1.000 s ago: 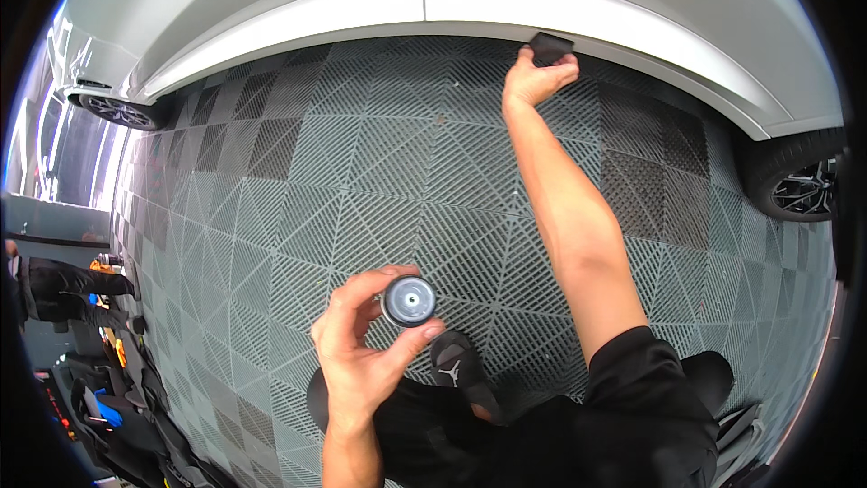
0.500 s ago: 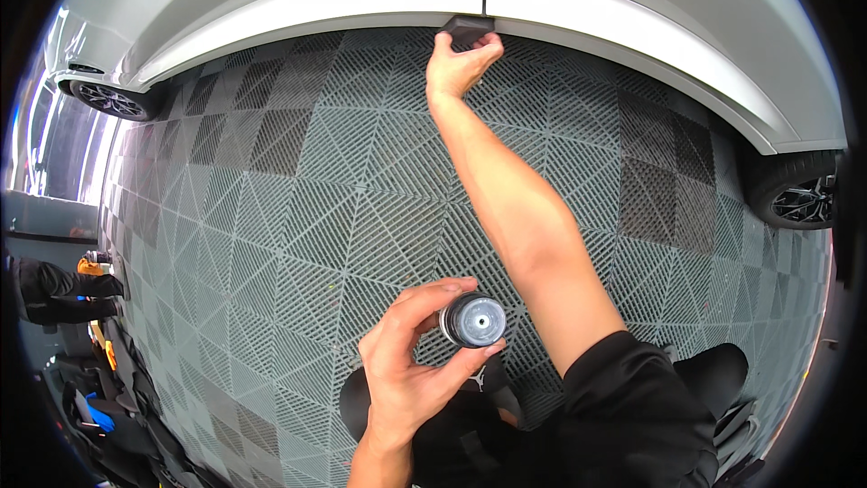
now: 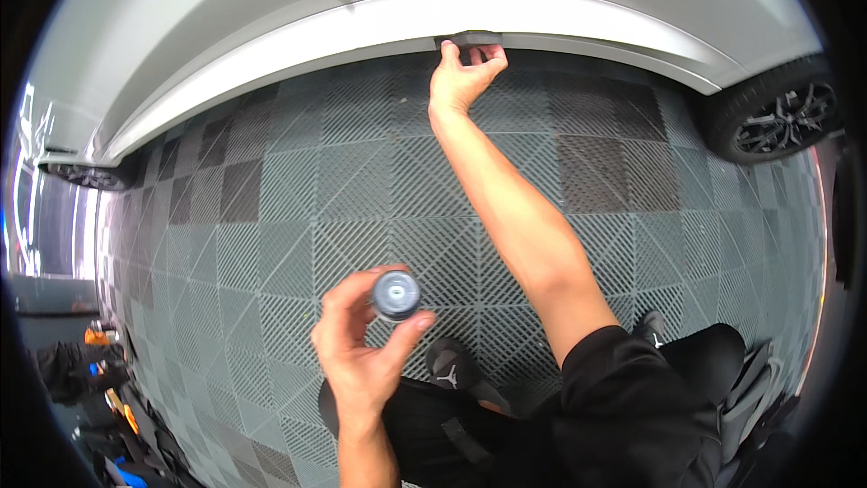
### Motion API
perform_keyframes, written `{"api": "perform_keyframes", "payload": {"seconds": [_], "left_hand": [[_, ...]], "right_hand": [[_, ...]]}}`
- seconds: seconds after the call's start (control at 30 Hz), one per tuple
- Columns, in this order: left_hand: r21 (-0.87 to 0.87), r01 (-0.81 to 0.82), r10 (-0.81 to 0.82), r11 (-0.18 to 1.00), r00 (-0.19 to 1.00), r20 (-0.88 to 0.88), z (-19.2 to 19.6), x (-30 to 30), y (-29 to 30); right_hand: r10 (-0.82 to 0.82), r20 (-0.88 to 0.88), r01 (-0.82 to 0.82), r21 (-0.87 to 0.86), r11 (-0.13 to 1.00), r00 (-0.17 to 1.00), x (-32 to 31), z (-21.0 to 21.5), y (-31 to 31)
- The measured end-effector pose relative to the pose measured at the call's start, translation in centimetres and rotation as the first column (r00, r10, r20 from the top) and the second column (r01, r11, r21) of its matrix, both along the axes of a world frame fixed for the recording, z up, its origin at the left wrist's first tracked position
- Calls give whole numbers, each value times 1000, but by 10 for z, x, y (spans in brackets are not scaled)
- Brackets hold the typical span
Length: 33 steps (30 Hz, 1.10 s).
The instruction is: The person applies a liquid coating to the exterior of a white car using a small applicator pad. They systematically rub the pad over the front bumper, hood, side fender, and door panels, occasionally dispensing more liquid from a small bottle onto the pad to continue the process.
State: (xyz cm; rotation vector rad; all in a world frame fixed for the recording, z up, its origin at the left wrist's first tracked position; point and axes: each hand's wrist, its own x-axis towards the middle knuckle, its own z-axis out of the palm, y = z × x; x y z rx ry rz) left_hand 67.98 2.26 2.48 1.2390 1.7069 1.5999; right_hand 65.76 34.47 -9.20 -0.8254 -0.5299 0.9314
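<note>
Compared with half a second ago, your right hand (image 3: 462,80) has slid further right along the lower edge of the white car body (image 3: 379,32), and the dark pad (image 3: 471,38) has gone with it; your left hand (image 3: 361,357) with the small round container (image 3: 396,295) sits a little more to the left in the view. The pad lies flat against the sill, its long axis running along the car's edge, left to right. Your right fingers are curled over it and press it there. Your left hand grips the container between thumb and fingers, its cap pointing up at the camera; it is probably a bottle, but only the top shows. One pad, one container, two wheels: one (image 3: 784,118) at the right, one (image 3: 86,176) at the left, both on the grey tiled floor (image 3: 298,208).
</note>
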Motion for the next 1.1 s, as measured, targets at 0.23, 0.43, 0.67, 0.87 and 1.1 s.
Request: {"api": "perform_keyframes", "payload": {"seconds": [0.23,0.43,0.67,0.87,1.1], "left_hand": [[13,49,-49,999,998,28,8,35,19],[37,81,-80,996,997,-12,16,71,41],[60,69,-63,996,992,-106,25,95,39],[70,54,-45,996,991,-126,28,95,33],[86,96,-88,992,991,-97,25,82,24]], "right_hand": [[-187,47,185,47,982,981,192,-2,66],[-376,236,388,-2,922,896,337,2,115],[-567,557,668,29,744,607,430,1,148],[-619,570,720,66,690,541,484,-15,167],[-547,647,638,120,761,531,414,15,130]]}}
